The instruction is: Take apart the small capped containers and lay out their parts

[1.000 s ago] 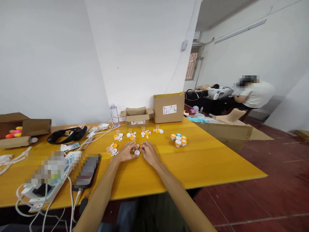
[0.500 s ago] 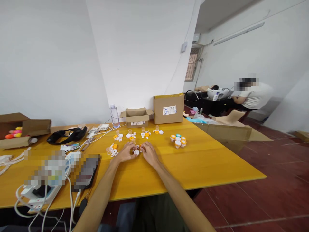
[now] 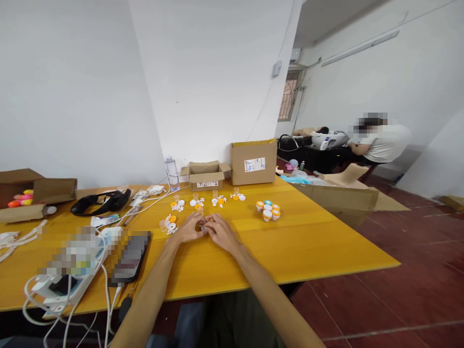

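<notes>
My left hand [image 3: 190,228] and my right hand [image 3: 220,232] meet over the table, fingertips almost touching. Their fingers are curled in a pinch around something small and pale, mostly hidden. Just beyond stand a small clear cup and orange parts, partly covered by the hands. Piles of small white and orange plastic parts, each with a clear cup, lie around: one pile [image 3: 171,224] left of my left hand, others [image 3: 218,199] farther back. To the right of my right hand stands a cluster of capped small jars [image 3: 267,211], with orange, white and teal lids.
A small open carton [image 3: 206,182], a larger closed carton [image 3: 253,164] and a water bottle [image 3: 171,174] line the wall. A phone [image 3: 130,258], a power strip [image 3: 81,290] with cables and a black strap [image 3: 99,202] occupy the left. Another person [image 3: 386,142] sits far right.
My right hand has moved left, closing the gap to my left hand. The white round part seen between them is now largely covered by fingers.
</notes>
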A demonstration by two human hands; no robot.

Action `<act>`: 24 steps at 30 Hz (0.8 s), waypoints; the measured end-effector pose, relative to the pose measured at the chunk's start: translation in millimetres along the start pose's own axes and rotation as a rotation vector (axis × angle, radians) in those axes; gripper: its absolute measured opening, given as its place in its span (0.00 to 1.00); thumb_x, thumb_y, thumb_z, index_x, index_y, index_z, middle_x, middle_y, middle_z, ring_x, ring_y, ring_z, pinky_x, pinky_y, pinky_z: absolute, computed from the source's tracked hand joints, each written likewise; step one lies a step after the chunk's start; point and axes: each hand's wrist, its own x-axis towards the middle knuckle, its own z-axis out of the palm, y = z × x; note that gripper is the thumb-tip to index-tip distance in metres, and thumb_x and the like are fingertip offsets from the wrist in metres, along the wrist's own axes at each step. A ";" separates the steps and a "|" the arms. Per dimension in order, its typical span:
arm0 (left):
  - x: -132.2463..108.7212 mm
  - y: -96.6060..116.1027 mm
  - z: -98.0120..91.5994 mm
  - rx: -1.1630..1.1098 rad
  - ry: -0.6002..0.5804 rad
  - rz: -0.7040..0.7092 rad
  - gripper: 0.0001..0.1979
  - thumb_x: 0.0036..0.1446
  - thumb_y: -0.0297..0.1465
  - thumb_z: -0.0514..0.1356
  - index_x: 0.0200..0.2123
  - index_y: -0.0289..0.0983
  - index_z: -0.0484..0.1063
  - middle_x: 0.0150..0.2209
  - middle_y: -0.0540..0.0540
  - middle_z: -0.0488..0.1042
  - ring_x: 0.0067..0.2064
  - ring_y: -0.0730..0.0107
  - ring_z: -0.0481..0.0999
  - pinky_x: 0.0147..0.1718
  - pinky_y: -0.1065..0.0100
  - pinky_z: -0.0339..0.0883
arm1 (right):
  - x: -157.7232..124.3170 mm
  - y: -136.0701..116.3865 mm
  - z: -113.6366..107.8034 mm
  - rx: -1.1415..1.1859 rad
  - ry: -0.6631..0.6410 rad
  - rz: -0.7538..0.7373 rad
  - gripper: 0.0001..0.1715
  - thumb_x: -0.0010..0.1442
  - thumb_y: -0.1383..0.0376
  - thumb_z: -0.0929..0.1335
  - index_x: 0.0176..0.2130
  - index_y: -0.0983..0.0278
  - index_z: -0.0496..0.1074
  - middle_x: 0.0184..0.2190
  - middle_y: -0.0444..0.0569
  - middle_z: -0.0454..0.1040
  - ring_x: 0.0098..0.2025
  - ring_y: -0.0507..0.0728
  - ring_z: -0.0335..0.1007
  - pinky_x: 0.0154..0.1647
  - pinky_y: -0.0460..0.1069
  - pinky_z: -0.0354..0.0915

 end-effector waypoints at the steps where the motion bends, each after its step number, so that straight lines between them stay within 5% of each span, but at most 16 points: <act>1: 0.1 0.3 -0.2 -0.001 0.001 0.002 0.04 0.50 0.27 0.61 0.29 0.38 0.67 0.32 0.49 0.68 0.40 0.65 0.68 0.44 0.62 0.64 | -0.2 -0.2 -0.4 -0.008 -0.003 -0.003 0.12 0.58 0.75 0.67 0.33 0.59 0.77 0.41 0.48 0.72 0.46 0.57 0.67 0.50 0.52 0.64; 13: -0.6 2.1 -2.0 0.006 0.035 -0.001 0.07 0.47 0.26 0.61 0.32 0.39 0.68 0.34 0.48 0.69 0.42 0.63 0.68 0.45 0.62 0.64 | 3.4 -0.4 -1.8 0.055 0.099 0.087 0.11 0.62 0.69 0.64 0.34 0.60 0.75 0.38 0.49 0.73 0.44 0.56 0.69 0.48 0.51 0.65; 24: 1.8 17.8 0.4 -0.062 0.128 0.012 0.06 0.53 0.31 0.60 0.36 0.39 0.69 0.36 0.48 0.71 0.40 0.66 0.70 0.43 0.64 0.66 | 9.2 12.3 6.3 0.374 0.118 0.339 0.05 0.57 0.62 0.66 0.34 0.61 0.72 0.28 0.44 0.77 0.30 0.54 0.73 0.34 0.48 0.69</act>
